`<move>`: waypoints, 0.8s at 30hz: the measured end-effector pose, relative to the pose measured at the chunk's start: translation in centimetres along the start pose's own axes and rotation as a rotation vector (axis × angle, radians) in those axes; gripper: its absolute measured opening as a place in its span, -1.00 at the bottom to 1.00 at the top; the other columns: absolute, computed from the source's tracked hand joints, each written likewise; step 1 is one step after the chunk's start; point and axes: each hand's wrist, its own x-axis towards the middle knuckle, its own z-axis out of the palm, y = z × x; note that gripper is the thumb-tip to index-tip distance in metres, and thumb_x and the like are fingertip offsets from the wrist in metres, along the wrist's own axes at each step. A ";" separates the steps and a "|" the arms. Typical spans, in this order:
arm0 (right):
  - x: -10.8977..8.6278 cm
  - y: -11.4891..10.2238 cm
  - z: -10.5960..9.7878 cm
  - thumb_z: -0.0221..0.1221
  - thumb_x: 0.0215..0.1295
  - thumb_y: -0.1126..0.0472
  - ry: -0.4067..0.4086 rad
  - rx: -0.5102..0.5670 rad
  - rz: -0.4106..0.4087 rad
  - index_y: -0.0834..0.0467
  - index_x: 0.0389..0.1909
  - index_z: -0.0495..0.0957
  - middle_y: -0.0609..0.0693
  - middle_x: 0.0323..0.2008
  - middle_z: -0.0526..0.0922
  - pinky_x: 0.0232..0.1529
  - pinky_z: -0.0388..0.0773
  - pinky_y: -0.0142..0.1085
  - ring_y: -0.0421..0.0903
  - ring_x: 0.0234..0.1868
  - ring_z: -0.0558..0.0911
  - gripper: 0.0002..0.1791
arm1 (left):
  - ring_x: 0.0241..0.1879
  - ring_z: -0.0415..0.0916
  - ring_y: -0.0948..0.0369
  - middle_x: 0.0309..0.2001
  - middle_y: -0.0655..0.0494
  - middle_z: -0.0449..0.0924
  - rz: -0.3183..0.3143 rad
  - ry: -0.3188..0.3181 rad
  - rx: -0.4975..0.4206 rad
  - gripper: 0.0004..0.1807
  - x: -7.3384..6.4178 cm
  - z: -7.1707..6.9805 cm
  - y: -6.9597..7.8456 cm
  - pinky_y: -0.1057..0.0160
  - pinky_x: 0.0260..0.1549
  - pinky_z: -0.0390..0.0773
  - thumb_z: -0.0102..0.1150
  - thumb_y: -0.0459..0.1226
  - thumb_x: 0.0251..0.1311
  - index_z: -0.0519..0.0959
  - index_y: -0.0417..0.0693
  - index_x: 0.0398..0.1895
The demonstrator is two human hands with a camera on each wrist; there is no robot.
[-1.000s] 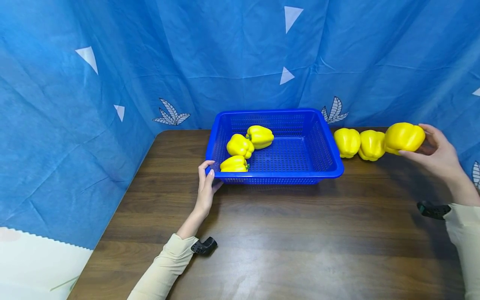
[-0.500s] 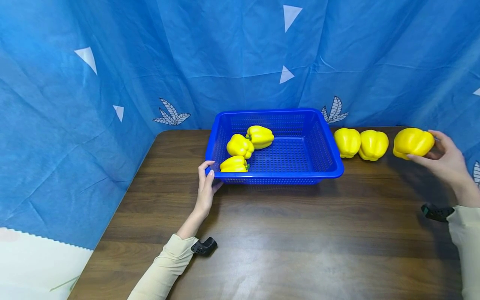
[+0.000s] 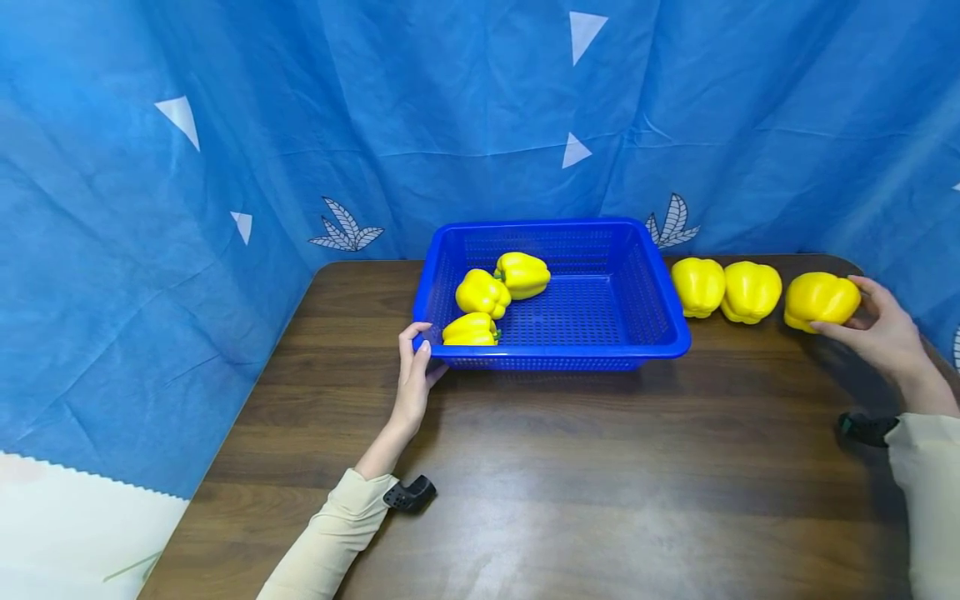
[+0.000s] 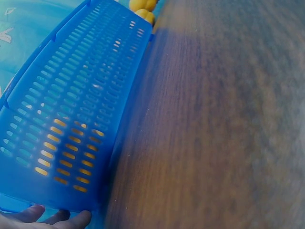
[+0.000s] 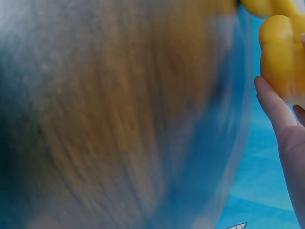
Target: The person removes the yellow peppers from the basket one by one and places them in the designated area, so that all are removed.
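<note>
My right hand (image 3: pixel 888 333) grips a yellow bell pepper (image 3: pixel 821 300) from its right side, near the table's back right. The same pepper (image 5: pixel 281 57) fills the upper right of the right wrist view, thumb along its side. Two more yellow peppers stand side by side to its left, one nearer (image 3: pixel 752 292) and one (image 3: pixel 698 287) against the basket's right side. The blue plastic basket (image 3: pixel 540 352) holds three yellow peppers in its left half, one of them (image 3: pixel 482 293) in the middle. At the basket's front left corner, my left hand (image 3: pixel 412 379) holds the rim.
A brown wooden table (image 3: pixel 570 467) carries everything. Right behind its back edge hangs a blue cloth (image 3: pixel 465 108) with white triangles and leaf prints. A black wrist camera (image 3: pixel 410 493) sits on the left wrist, and another (image 3: pixel 866 428) on the right.
My right hand has brought its pepper down, first to the right and then slightly back left, opening a gap from the two beside the basket. The left hand and basket have stayed put.
</note>
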 end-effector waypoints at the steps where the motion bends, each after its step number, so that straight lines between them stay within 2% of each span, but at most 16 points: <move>1: -0.1 0.0 0.1 0.08 0.25 -0.08 -0.008 0.002 0.000 -0.36 0.42 -0.30 0.05 0.51 -0.22 0.22 0.14 -0.70 0.28 0.43 0.06 -0.11 | 0.36 0.03 -0.14 0.36 -0.07 -0.12 -0.001 0.000 -0.003 -0.57 0.0 0.1 0.0 -0.37 0.19 0.20 -0.35 -0.17 0.38 0.02 -0.11 0.25; 5: -0.4 0.2 0.3 0.08 0.25 -0.08 -0.034 0.015 -0.004 -0.38 0.41 -0.31 0.03 0.51 -0.26 0.09 0.13 -0.81 0.28 0.44 0.03 -0.12 | 0.36 0.02 -0.13 0.36 -0.07 -0.10 -0.002 0.003 -0.012 -0.56 0.1 0.2 -0.3 -0.37 0.19 0.20 -0.34 -0.17 0.37 0.03 -0.11 0.25; 8: -0.3 0.5 0.6 0.07 0.25 -0.10 -0.049 0.026 -0.007 -0.40 0.40 -0.32 0.01 0.51 -0.28 0.29 0.14 -0.60 0.30 0.44 -0.01 -0.12 | 0.36 0.02 -0.12 0.35 -0.07 -0.09 0.003 0.002 -0.015 -0.56 0.2 0.2 -0.4 -0.37 0.18 0.20 -0.34 -0.18 0.36 0.02 -0.13 0.25; 11: -0.6 0.2 0.6 0.06 0.27 -0.06 -0.054 0.029 -0.016 -0.40 0.41 -0.32 -0.02 0.51 -0.30 0.31 0.10 -0.58 0.26 0.46 -0.04 -0.13 | 0.36 0.02 -0.13 0.35 -0.07 -0.09 0.009 -0.003 -0.016 -0.56 0.2 0.2 -0.4 -0.38 0.18 0.20 -0.35 -0.19 0.37 0.02 -0.13 0.26; 14: -1.2 -1.5 0.4 0.04 0.31 0.03 -0.066 0.043 -0.024 -0.31 0.44 -0.33 0.04 0.51 -0.30 0.37 0.10 -0.51 0.23 0.47 -0.08 -0.13 | 0.36 0.02 -0.15 0.36 -0.07 -0.11 0.007 -0.003 -0.006 -0.56 0.2 0.1 -0.3 -0.37 0.17 0.21 -0.35 -0.19 0.37 0.02 -0.12 0.26; 15: -1.5 -2.1 0.3 0.03 0.32 0.06 -0.071 0.047 -0.025 -0.27 0.45 -0.32 0.07 0.51 -0.30 0.34 0.08 -0.59 0.22 0.48 -0.09 -0.14 | 0.36 0.02 -0.15 0.36 -0.07 -0.12 0.006 -0.004 -0.001 -0.56 0.2 0.1 -0.3 -0.37 0.17 0.21 -0.35 -0.18 0.37 0.02 -0.11 0.25; 17: -2.1 -3.5 0.1 0.03 0.33 0.08 -0.080 0.052 -0.019 -0.21 0.46 -0.33 0.13 0.50 -0.30 0.38 0.06 -0.52 0.21 0.48 -0.10 -0.14 | 0.36 0.02 -0.15 0.37 -0.08 -0.13 0.004 -0.004 0.008 -0.57 0.2 0.1 -0.3 -0.37 0.17 0.21 -0.36 -0.19 0.37 0.01 -0.10 0.25; 19: -2.5 -4.5 0.0 0.01 0.34 0.10 -0.093 0.075 -0.020 -0.17 0.47 -0.33 0.18 0.50 -0.30 0.38 0.02 -0.54 0.24 0.47 -0.12 -0.14 | 0.36 0.03 -0.16 0.37 -0.09 -0.14 0.003 -0.005 0.012 -0.57 0.1 0.0 -0.3 -0.37 0.17 0.21 -0.36 -0.18 0.37 0.01 -0.10 0.25; 21: -2.7 -5.1 -0.1 0.01 0.34 0.06 -0.095 0.066 -0.005 -0.17 0.47 -0.34 0.14 0.50 -0.29 0.34 0.00 -0.62 0.19 0.49 -0.11 -0.14 | 0.35 0.04 -0.16 0.37 -0.09 -0.13 0.003 -0.005 0.011 -0.57 0.1 0.0 -0.3 -0.37 0.17 0.21 -0.36 -0.18 0.37 0.01 -0.10 0.24; 24: -2.7 -5.4 -0.2 -0.02 0.36 0.04 -0.119 0.090 0.002 -0.16 0.46 -0.38 0.17 0.50 -0.33 0.47 -0.07 -0.24 0.24 0.47 -0.16 -0.15 | 0.35 0.05 -0.15 0.37 -0.10 -0.12 0.004 -0.002 0.003 -0.57 0.2 -0.1 -0.4 -0.36 0.17 0.22 -0.35 -0.16 0.36 0.02 -0.10 0.24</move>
